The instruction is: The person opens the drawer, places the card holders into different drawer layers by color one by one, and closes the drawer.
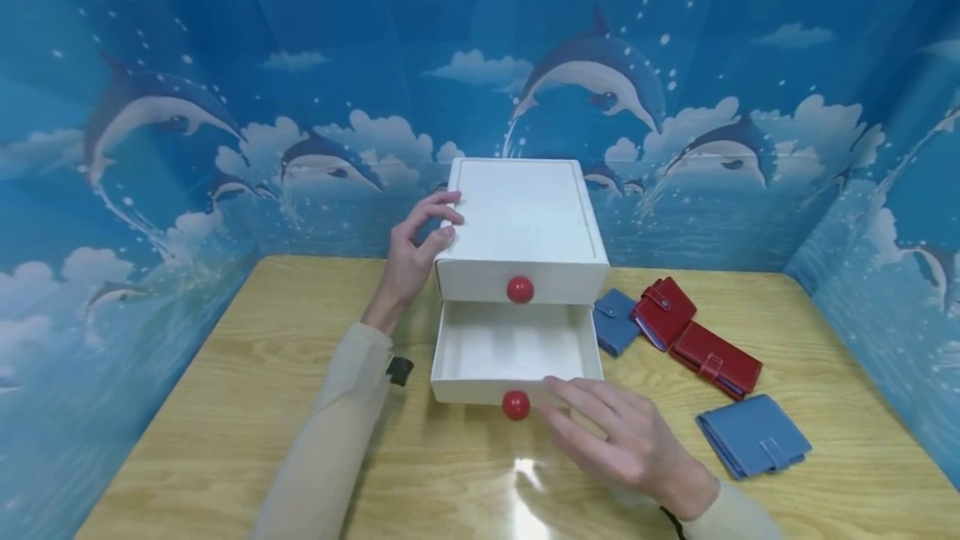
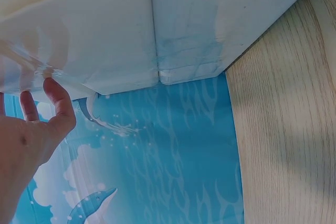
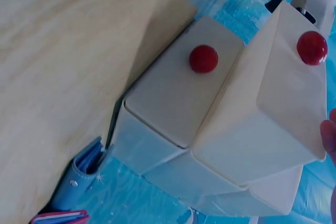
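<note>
A white drawer cabinet (image 1: 525,207) with red knobs stands at the table's back. Its middle drawer (image 1: 517,348) is pulled out and bare inside, while the top drawer (image 1: 480,282) is closed. In the right wrist view the bottom drawer (image 3: 178,93) is closed too. My left hand (image 1: 411,252) rests its fingertips on the cabinet's left side near the top edge; the left wrist view has those fingers (image 2: 60,100) against the white wall. My right hand (image 1: 618,432) is at the pulled-out drawer's front, right of its red knob (image 1: 516,405), fingers extended with tips at the rim.
Right of the cabinet lie a blue wallet (image 1: 617,322), a red wallet (image 1: 664,312), a longer red wallet (image 1: 716,358) and, nearer the front, another blue wallet (image 1: 753,436). A dolphin-print curtain (image 1: 375,65) surrounds the back and sides of the wooden table (image 1: 202,415).
</note>
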Demonstrator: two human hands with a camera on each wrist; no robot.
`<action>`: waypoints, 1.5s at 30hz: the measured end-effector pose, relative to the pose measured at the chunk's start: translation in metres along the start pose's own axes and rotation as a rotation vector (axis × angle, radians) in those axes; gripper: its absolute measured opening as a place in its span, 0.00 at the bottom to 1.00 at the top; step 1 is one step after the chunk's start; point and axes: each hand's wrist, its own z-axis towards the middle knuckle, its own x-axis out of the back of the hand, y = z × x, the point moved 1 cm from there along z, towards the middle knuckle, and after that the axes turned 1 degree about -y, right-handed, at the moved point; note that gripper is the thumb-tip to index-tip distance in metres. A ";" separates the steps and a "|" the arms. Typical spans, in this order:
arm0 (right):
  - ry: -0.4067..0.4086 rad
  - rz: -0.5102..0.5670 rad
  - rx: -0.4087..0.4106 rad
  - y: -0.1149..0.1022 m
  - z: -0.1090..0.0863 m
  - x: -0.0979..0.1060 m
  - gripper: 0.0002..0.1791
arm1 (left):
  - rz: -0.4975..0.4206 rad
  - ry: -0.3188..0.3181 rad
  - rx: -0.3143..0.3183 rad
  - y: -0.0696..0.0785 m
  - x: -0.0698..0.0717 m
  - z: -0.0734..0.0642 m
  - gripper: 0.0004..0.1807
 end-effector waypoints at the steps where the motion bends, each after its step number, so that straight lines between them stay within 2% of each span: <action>1: 0.011 0.000 -0.006 0.001 0.000 0.001 0.14 | 0.001 0.000 0.002 0.000 0.000 0.000 0.13; 7: 0.063 -0.024 -0.034 0.007 0.003 0.012 0.15 | -0.001 0.001 0.007 -0.001 0.001 -0.001 0.13; 14: 0.048 -0.054 -0.159 0.015 -0.001 0.024 0.17 | 0.000 0.000 0.003 0.000 0.001 0.000 0.13; 19: 0.040 -0.099 -0.211 0.022 -0.007 0.030 0.19 | -0.004 0.002 -0.003 0.000 0.001 -0.001 0.13; 24: 0.055 -0.130 -0.238 0.030 -0.013 0.034 0.20 | -0.005 0.006 -0.006 0.000 0.001 -0.001 0.13; 30: 0.019 -0.168 -0.274 0.037 -0.021 0.039 0.24 | -0.009 0.003 -0.005 0.000 0.000 0.000 0.13; 36: 0.059 -0.180 -0.286 0.046 -0.028 0.041 0.22 | -0.012 0.005 -0.012 0.001 0.000 0.000 0.13; 39: 0.020 -0.185 -0.312 0.051 -0.034 0.043 0.23 | -0.013 0.006 -0.014 0.001 0.000 0.000 0.13; 45: -0.130 -0.201 -0.377 0.060 -0.050 0.049 0.26 | -0.012 0.003 -0.020 0.001 0.001 -0.001 0.14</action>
